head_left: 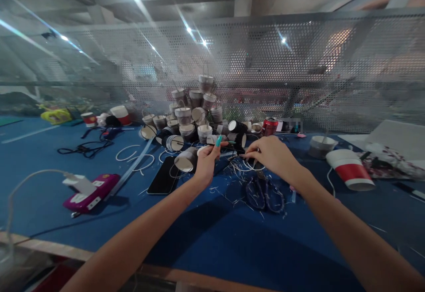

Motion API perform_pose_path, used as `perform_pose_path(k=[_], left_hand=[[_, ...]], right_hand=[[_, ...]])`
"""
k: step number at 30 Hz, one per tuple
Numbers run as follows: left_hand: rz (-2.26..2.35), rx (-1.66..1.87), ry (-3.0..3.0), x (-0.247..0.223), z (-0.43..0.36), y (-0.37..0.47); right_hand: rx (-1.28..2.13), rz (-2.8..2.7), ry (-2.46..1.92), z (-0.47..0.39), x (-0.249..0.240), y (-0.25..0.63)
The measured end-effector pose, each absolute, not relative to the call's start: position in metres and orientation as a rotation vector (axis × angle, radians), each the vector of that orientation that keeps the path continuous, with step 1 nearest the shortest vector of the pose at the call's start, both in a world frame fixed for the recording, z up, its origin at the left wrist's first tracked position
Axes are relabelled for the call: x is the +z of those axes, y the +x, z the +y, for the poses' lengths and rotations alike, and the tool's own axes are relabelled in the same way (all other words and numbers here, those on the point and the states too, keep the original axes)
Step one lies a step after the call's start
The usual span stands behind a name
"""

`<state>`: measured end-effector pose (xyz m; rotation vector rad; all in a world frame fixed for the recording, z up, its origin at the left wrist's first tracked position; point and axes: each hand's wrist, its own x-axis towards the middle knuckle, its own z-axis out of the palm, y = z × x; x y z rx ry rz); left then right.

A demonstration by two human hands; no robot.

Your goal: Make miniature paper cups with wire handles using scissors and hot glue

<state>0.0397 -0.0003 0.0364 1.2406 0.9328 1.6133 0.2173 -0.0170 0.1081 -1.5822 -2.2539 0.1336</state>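
two hands (206, 161), one red can (270, 126), one scissors (262, 183)

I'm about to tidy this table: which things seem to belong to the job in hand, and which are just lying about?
Likely in the job, near the left hand and right hand:
grey cups
white wires
scissors

Probably just lying about:
phone
purple power strip
red can
black cable
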Motion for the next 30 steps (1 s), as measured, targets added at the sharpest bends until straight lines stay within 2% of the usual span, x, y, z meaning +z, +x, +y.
perform_pose_path(k=[18,30], left_hand=[[0.823,1.61,1.177,0.033,0.001,0.041],[0.785,1.622,1.186,0.033,0.004,0.038]], right_hand=[[-0.129,-2.143,-1.725,-0.021,0.104,0.21],[0.003,-2.321,-1.67,-0.019,0.115,0.223]])
